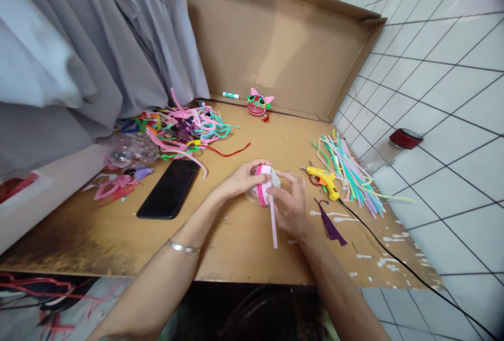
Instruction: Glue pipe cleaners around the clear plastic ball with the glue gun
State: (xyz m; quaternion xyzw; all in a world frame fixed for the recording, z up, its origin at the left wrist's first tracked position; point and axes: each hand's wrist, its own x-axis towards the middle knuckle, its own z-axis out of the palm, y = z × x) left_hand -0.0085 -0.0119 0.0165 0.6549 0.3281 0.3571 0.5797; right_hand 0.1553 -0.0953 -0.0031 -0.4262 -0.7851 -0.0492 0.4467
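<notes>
Between my hands, just above the wooden table, is a small clear round plastic piece (277, 179) with bands of hot pink and pale pink pipe cleaner around it. My left hand (242, 179) grips it from the left, thumb on the near side and fingers over the top. On the other side, my right hand (292, 207) has its fingers curled against the piece and the pale band. A loose end of the pale pink pipe cleaner (273, 228) hangs down toward me beside the right hand. Fingers hide part of the piece.
At right lie a yellow glue gun (325, 181) with a black cord, a purple tassel (332, 228) and a pipe-cleaner bundle (354, 170). A phone (168, 188) and tangled pipe cleaners (189, 125) are left. A decorated animal head (258, 103) stands by the cardboard (275, 41).
</notes>
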